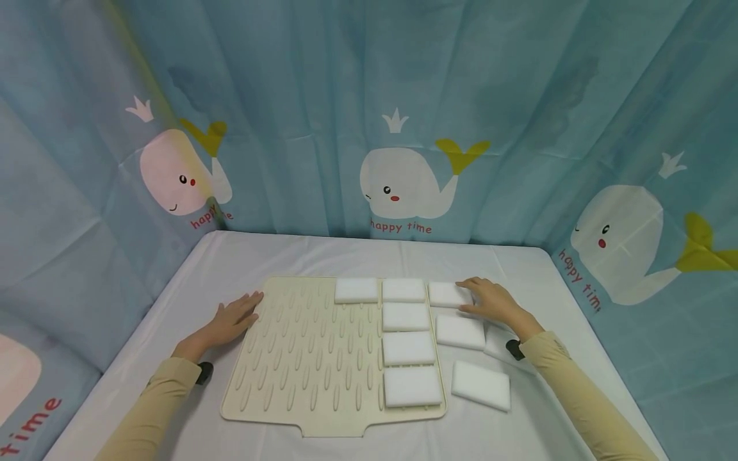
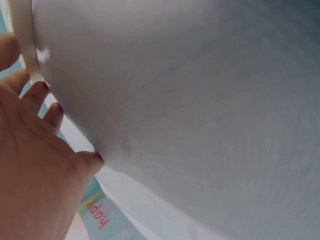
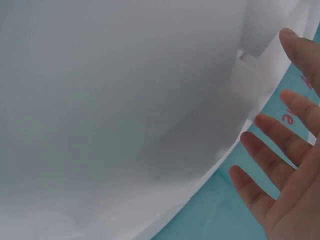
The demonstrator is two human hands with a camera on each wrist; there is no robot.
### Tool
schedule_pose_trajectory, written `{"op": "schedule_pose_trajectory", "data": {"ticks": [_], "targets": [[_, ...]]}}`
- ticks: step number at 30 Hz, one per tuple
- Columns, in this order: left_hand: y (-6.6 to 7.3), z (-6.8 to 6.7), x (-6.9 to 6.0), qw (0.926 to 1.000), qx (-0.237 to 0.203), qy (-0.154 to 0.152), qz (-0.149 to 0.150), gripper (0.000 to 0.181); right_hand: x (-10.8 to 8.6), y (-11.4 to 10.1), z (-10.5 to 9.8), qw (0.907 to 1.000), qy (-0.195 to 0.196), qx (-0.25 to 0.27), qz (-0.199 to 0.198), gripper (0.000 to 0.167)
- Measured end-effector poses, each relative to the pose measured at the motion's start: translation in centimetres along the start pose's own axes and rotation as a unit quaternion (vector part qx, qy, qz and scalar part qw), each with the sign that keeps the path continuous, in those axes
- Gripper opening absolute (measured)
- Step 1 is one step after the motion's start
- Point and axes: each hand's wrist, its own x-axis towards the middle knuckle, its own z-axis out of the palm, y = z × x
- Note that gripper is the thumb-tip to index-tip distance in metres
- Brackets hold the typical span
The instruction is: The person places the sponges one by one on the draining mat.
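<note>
A cream board [image 1: 311,413] with raised oval ridges lies on the white table. White rectangular blocks stand in its right column, the nearest one [image 1: 412,386] at the lower right, and another [image 1: 356,290] sits at the top beside that column. The left hand [image 1: 227,322] rests at the board's upper left edge, fingers extended; the left wrist view shows this hand [image 2: 42,150] too. At the board's upper right, the right hand [image 1: 492,302] is at a white block [image 1: 446,294], thumb and fingers spread at its right end. In the right wrist view the hand [image 3: 295,165] has spread fingers.
More white blocks lie right of the board: one [image 1: 460,331] beside its edge, one [image 1: 481,385] lower down, and one [image 1: 499,341] partly under the right forearm. A blue curtain [image 1: 311,179] with whale prints surrounds the white table [image 1: 277,253].
</note>
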Motion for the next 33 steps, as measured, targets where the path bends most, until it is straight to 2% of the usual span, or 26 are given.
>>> {"op": "schedule_pose_trajectory", "data": {"ticks": [10, 24, 33], "targets": [[0.1, 0.0, 0.0, 1.0000, -0.002, 0.001, 0.000, 0.057, -0.4, 0.3, -0.1, 0.9998, -0.008, 0.010, 0.012, 0.058], [0.1, 0.0, 0.0, 1.0000, -0.004, -0.001, -0.007, 0.057, -0.4, 0.6, -0.4, 0.9997, 0.024, 0.007, 0.000, 0.057], [0.1, 0.1, 0.0, 0.9999, -0.007, -0.002, -0.008, 0.057, -0.4, 0.7, -1.3, 0.9994, 0.034, 0.012, -0.002, 0.056]]}}
